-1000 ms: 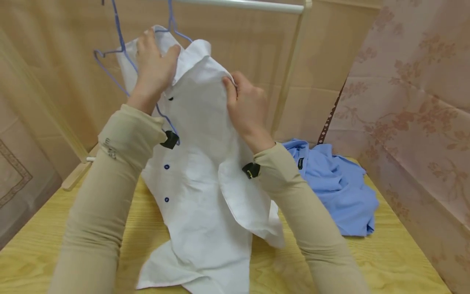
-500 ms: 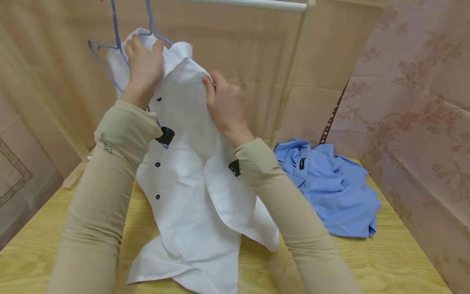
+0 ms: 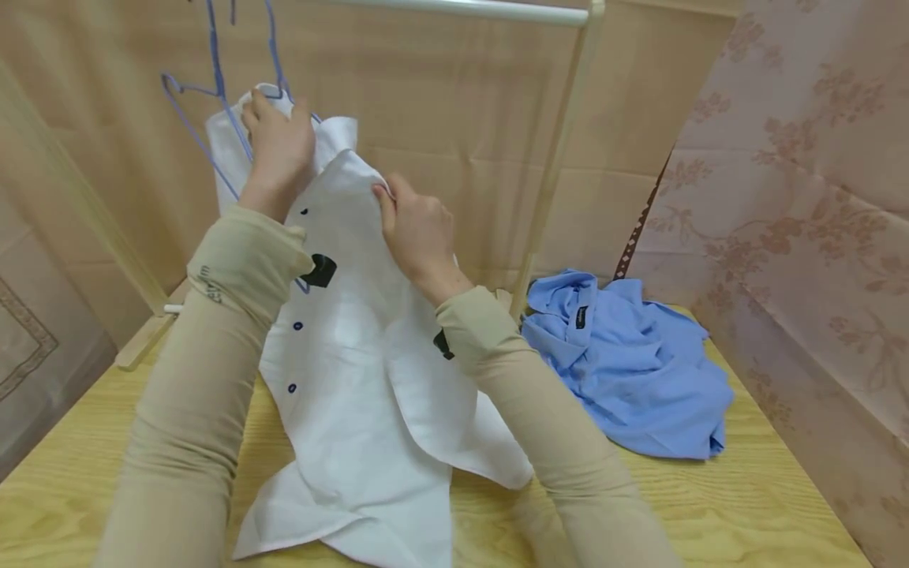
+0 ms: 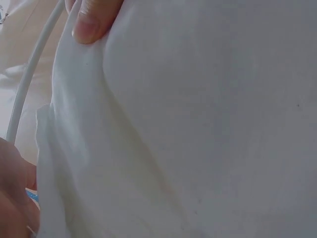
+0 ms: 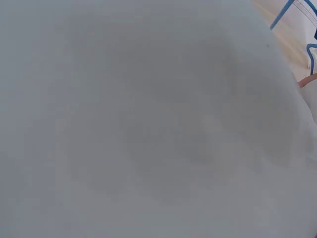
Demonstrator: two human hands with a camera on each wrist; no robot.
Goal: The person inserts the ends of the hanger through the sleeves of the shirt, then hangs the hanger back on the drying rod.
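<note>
The right hand [image 3: 420, 237] pinched the shoulder edge of a white shirt [image 3: 348, 339] between thumb and fingers, while the left hand [image 3: 278, 150] gripped its collar [image 3: 337, 136] beside two blue hangers [image 3: 215, 63]. The shirt hung below both hands, its tail over the wooden table [image 3: 760, 505]; to the right lay a rumpled blue shirt [image 3: 653, 379], its black neck label [image 3: 581, 317] too small to read, like the dark lettering [image 3: 210, 285] on the left sleeve [image 3: 181, 402].

It's matt white cloth on this shirt [image 3: 341, 315], lightly creased below the pinching right hand [image 3: 424, 237]; smooth blue hanger [image 3: 215, 51] up to its left, glossy rail [image 3: 483, 9] above, wrinkled matt cloth garment [image 3: 653, 371] off right, wood-grain tabletop [image 3: 753, 497] beneath.
</note>
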